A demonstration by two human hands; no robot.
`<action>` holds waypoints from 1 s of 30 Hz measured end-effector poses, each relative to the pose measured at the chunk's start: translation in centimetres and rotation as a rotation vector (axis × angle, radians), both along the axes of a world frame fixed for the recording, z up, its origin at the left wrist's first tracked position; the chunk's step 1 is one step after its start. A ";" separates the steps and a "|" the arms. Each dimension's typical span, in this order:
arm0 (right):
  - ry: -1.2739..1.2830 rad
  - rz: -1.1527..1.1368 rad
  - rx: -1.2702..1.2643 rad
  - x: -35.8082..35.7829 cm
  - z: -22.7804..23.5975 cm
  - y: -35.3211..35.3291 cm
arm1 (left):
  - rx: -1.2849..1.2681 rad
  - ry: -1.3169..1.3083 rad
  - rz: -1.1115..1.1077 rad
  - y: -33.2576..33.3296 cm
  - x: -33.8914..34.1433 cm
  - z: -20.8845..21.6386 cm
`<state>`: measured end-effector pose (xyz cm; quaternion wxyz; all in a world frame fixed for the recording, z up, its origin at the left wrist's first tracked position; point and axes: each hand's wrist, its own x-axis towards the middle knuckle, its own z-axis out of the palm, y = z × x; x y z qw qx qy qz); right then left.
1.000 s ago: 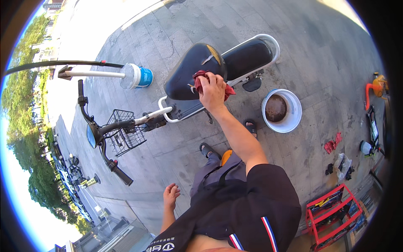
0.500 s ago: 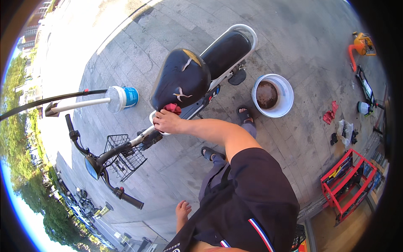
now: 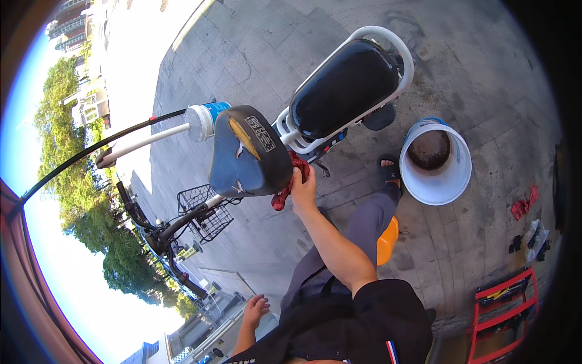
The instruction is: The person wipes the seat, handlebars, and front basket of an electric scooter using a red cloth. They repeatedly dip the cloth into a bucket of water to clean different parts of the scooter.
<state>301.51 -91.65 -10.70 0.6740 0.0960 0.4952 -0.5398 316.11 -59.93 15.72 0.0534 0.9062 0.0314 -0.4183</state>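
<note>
My right hand [image 3: 303,191] is closed on a crumpled dark red cloth [image 3: 282,198] and presses it to the side of a black bicycle saddle [image 3: 267,173]. The saddle's cover is torn, with yellow padding showing through. Behind it lies a long black rear seat [image 3: 345,88] framed by a white tube rail. Below the handlebar [image 3: 176,242], my left hand [image 3: 256,309] hangs in the air with nothing in it, its fingers loosely apart. A wire basket [image 3: 206,212] is fixed at the front of the white bike.
A white bucket [image 3: 464,167] with murky brown water stands to the right of the bike. Beyond it are another red cloth [image 3: 525,203] and a red metal rack [image 3: 506,309]. A blue-and-white pail [image 3: 198,123] with a pole stands on the left. An orange stool [image 3: 388,241] is by my leg.
My right hand has moved with the cloth from the saddle's nose to its side near the rear. My view has shifted lower and closer, and the orange stool has come into sight.
</note>
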 end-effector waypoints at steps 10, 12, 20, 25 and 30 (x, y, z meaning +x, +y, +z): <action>0.209 -0.017 0.095 -4.7 6.8 -2.9 | 0.043 -0.017 -0.032 -1.6 -1.6 2.0; 0.376 -0.077 -0.023 -5.2 8.9 -4.5 | -0.019 0.002 -0.047 -0.8 -1.1 2.0; 0.329 -0.104 -0.762 -3.2 20.6 -11.5 | -0.258 -0.043 0.211 6.7 0.3 -0.3; 0.112 0.457 -0.905 8.6 25.5 -7.1 | -0.540 -0.184 0.546 9.8 4.3 -0.1; 0.668 0.656 -1.554 23.3 29.0 2.3 | -1.083 -0.179 0.639 9.4 13.0 1.0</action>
